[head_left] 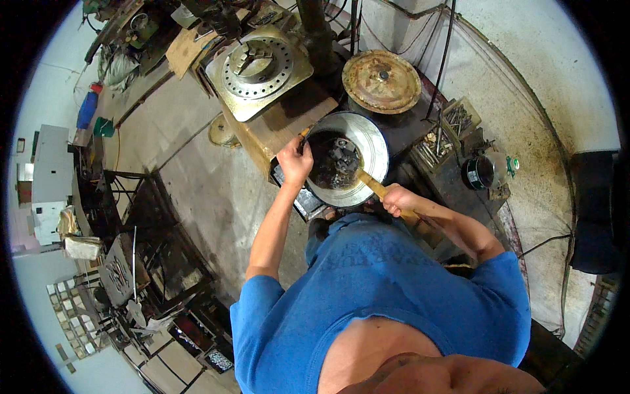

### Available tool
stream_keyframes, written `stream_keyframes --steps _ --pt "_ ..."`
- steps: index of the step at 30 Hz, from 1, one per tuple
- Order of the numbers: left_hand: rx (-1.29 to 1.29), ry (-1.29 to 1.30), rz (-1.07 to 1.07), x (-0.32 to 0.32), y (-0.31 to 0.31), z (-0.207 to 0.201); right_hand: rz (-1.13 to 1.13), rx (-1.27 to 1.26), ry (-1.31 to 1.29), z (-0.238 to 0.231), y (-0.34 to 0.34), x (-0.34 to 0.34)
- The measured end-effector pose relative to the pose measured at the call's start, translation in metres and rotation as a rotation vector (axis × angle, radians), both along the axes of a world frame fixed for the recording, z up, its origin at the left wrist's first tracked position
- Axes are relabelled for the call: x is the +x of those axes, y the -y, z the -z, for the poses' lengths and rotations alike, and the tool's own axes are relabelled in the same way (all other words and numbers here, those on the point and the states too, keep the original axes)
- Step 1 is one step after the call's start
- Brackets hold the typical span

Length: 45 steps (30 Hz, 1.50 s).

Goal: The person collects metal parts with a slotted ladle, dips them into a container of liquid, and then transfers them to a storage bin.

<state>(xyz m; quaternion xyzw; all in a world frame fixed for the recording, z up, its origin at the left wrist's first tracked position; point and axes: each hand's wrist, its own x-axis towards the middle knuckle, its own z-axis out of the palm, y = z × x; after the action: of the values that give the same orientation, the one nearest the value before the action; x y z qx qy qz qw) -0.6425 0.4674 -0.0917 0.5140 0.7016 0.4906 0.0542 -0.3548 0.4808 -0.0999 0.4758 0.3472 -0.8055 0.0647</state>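
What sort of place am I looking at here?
Probably a machine workshop: a silvery round metal three-jaw chuck sits on a grey perforated disc, rod-shaped grey metal parts lie heaped at right, and a round silvery metal basin holds dark, oily-looking liquid.

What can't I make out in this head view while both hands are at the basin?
All in the head view:
The yellow-ended object: the left hand hides most of it.
The working end of the wooden handle in the right hand: lost among dark contents of the metal basin.
What the dark pieces are: too small and dark.
Anything under the rusty lid: covered by it.
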Motion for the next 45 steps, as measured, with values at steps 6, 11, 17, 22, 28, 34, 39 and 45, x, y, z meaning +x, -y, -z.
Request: stream_keyframes --steps 6,11,17,22,28,34,39,45 --pt "0.037 -0.022 0.005 0.002 -0.007 0.007 -0.023 -0.306 -0.117 0.015 -0.005 -0.008" --pt "0.024 0.027 -0.057 -0.012 -0.008 0.01 0.118 -0.698 -0.351 0.038 -0.001 -0.017" --pt "0.014 0.09 -0.06 -0.019 -0.011 0.023 -0.016 -0.194 -0.161 -0.021 0.019 -0.004" --pt "0.034 0.05 -0.055 -0.016 -0.012 0.011 0.043 -0.47 -0.198 0.021 -0.004 -0.007" --pt "0.001 0.007 -0.009 -0.011 -0.008 0.007 0.008 -0.99 -0.29 0.069 -0.057 0.026" --pt "0.02 0.053 -0.044 -0.004 -0.003 0.014 -0.148 -0.055 -0.076 0.013 -0.035 0.015" --pt "0.104 -0.007 -0.053 0.001 -0.009 0.002 -0.055 -0.202 -0.14 0.017 -0.017 0.004" --pt "0.058 0.011 -0.042 -0.005 -0.008 0.005 0.199 -0.825 -0.391 0.046 -0.02 0.012"
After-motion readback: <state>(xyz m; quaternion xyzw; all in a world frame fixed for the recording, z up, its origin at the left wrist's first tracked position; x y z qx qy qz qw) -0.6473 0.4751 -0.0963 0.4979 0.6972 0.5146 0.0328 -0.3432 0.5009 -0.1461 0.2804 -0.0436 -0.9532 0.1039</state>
